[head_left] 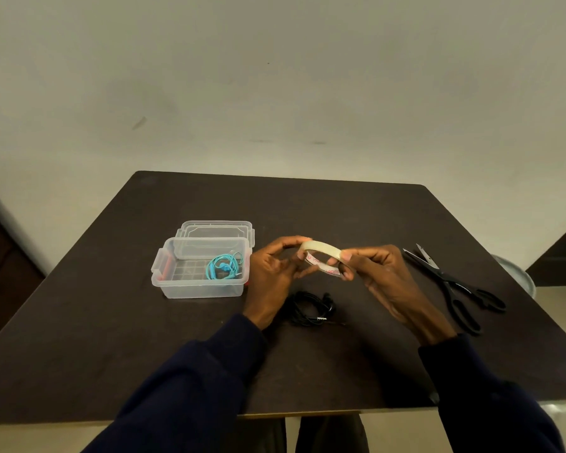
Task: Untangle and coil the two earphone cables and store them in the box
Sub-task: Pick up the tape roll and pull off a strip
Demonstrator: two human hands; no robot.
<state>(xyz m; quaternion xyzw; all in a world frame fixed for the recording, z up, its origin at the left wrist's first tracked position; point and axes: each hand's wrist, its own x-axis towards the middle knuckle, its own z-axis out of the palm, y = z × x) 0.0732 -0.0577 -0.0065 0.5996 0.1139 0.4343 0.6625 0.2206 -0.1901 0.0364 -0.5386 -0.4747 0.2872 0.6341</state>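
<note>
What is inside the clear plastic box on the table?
The clear box holds the coiled blue earphone cable at its right end. A red shape by the left wall is too unclear to name. The walls are see-through, so nothing looks hidden.

Earphones [224, 266] in box [177, 284], lid [216, 228] behind, scissors [455, 284] right

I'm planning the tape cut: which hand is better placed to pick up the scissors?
Right, probably. The scissors lie just outside the right hand; the left hand is on the box side. Both grip the tape roll, so the right must let go first.
</note>
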